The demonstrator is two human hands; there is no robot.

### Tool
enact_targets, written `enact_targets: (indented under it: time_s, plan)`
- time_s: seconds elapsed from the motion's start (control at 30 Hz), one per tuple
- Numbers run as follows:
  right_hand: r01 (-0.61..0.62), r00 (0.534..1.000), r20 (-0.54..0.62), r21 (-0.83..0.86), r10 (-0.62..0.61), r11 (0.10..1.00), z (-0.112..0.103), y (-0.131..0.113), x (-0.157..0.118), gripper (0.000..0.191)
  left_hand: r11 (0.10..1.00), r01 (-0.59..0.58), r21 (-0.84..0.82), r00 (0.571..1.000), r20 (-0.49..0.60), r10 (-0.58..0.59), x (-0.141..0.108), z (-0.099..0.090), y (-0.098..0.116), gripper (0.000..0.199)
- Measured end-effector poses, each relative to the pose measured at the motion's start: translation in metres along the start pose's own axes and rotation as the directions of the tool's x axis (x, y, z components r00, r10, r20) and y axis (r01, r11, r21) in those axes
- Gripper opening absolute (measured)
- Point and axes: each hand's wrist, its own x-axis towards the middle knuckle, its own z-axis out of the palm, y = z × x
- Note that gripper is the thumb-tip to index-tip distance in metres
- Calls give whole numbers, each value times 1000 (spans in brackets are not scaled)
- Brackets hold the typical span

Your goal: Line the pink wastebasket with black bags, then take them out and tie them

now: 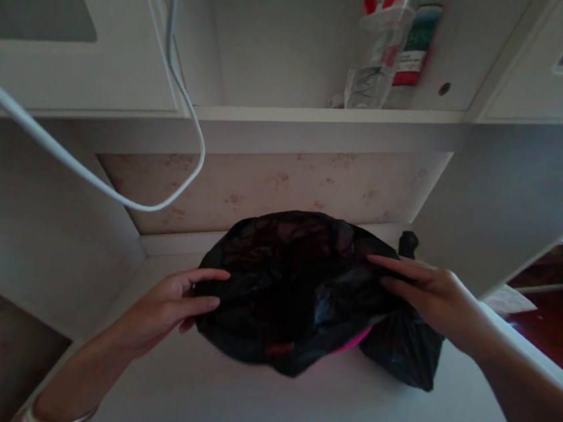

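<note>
A black plastic bag (297,293) with its mouth spread wide lies over a bin-like thing, of which only a bit of pink edge (353,339) shows below the rim. My left hand (165,306) grips the bag's left rim, thumb outside and fingers partly hidden. My right hand (428,293) is at the right rim, with two fingers laid over the plastic inside it. Beside the bag, under my right hand, sits a second black bag (405,348), its top gathered into a knot. The inside of the open bag is dark.
A white desk surface (240,408) lies below. Above it, a white shelf (296,115) holds a clear plastic bottle (368,86) and a green and red can (415,50). A white cable (89,174) hangs at the upper left, near the camera. Papers (508,301) lie at the right.
</note>
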Motion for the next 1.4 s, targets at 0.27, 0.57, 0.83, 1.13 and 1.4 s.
enact_targets:
  time_s: [0.27, 0.57, 0.83, 1.13, 1.4]
  plan:
    - [-223, 951, -135, 324, 278, 920, 33, 46, -53, 91, 991, -72, -110, 997, 12, 74, -15, 16, -47, 94]
    - [-308, 892, -61, 640, 447, 704, 48, 43, -28, 68, 966, -55, -251, 998, -4, 56, 8, 24, -47, 36]
    - [-375, 877, 85, 736, 472, 564, 63, 20, 9, 24, 830, -217, -514, 947, -317, 52, 19, 32, -33, 44]
    - [-430, 877, 220, 757, 427, 493, 80, 15, -1, 42, 919, -54, -391, 967, -249, -48, -18, 2, -41, 52]
    - [-436, 882, 236, 736, 408, 518, 96, 3, 10, 23, 922, -40, -385, 982, -187, -36, -26, -20, -38, 46]
